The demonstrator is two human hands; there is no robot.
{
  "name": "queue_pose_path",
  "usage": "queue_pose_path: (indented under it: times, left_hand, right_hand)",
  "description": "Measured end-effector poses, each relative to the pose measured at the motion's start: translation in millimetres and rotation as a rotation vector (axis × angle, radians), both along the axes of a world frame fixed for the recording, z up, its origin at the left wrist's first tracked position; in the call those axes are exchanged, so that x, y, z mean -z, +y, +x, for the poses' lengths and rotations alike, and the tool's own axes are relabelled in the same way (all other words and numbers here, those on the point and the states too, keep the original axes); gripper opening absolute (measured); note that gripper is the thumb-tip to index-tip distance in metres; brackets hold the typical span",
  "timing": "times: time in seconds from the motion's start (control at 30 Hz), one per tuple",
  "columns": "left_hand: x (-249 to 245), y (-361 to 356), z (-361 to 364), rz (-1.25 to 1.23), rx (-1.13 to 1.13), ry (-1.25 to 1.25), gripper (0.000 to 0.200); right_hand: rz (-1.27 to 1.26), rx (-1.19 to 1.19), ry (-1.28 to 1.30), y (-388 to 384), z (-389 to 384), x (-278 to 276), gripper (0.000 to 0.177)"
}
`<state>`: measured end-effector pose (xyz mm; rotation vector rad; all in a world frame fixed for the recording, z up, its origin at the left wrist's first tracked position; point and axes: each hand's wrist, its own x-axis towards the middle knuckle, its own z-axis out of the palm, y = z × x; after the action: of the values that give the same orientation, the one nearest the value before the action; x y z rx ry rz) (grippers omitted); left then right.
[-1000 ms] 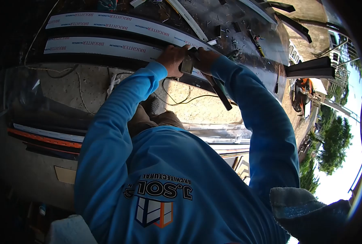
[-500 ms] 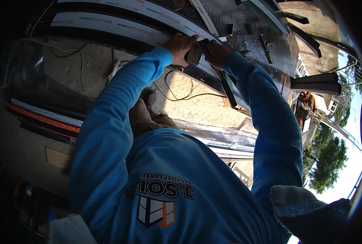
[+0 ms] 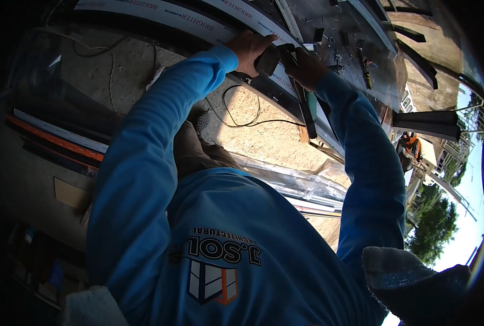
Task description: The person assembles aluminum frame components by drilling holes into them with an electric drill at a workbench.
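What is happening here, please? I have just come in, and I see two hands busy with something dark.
A person in a blue shirt is working with both hands at a small dark block. The left hand is on one side of it, the right hand on the other; I cannot tell how firmly either grips. Long strips marked BRIGHTER run side by side near the hands. A yellow-handled tool lies apart from them.
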<state>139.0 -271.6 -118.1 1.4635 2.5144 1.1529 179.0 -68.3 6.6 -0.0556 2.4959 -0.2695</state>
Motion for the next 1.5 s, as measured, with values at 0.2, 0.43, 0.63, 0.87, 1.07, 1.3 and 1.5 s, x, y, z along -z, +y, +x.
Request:
queue_pose_path:
  times: [0.2, 0.43, 0.63, 0.87, 1.07, 1.3, 1.5]
  left_hand:
    - [-6, -1, -3, 0.021, 0.015, -0.018, 0.114]
    - [-14, 1, -3, 0.038, 0.046, 0.044, 0.114]
    - [-16, 4, -3, -0.051, 0.062, 0.036, 0.124]
    - [-41, -3, 106, 0.27, -0.367, -0.471, 0.097]
    - [-101, 48, 219, 0.513, -0.075, -1.792, 0.06]
    - [-86, 59, 214, 0.404, -0.143, -1.687, 0.033]
    - [-48, 43, 225, 0.496, -0.11, -1.634, 0.023]
  right_hand:
    - [0.092, 0.025, 0.021, -9, 1, 7, 0.048]
    - [0.017, 0.262, -0.08, -47, 5, -19, 0.046]
    - [0.021, 0.284, -0.097, -51, 6, -24, 0.053]
    - [-0.087, 0.436, -0.108, -45, 2, -17, 0.042]
    - [-0.024, 0.448, -0.047, -37, 16, -13, 0.053]
    - [-0.301, 0.698, -0.039, -24, 70, 32, 0.06]
    - [-0.092, 0.507, 0.28, -30, 80, 41, 0.052]
